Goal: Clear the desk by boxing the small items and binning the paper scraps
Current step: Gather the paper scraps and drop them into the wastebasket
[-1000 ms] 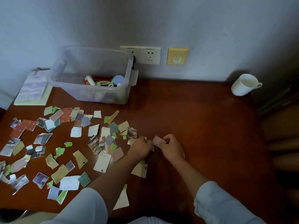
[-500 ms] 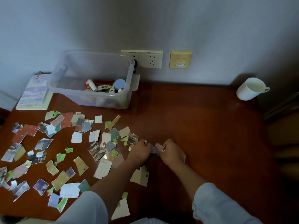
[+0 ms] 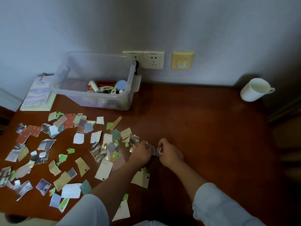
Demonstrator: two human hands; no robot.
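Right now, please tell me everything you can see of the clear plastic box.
The clear plastic box is rectangular, with rounded corners, translucent walls and a clip handle on its right end. It has no lid on. It stands upright on the desk, in front of the sockets. Small items lie in its right half.

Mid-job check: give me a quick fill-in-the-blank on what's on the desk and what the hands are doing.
The clear box stands open, with no ____ on it.
The held paper pieces are pinched by ____ hands: left hand, right hand.
Most loose scraps lie on the ____ side of the desk.
The ____ mug stands near the desk's far right corner.
Missing words: lid; both; left; white.
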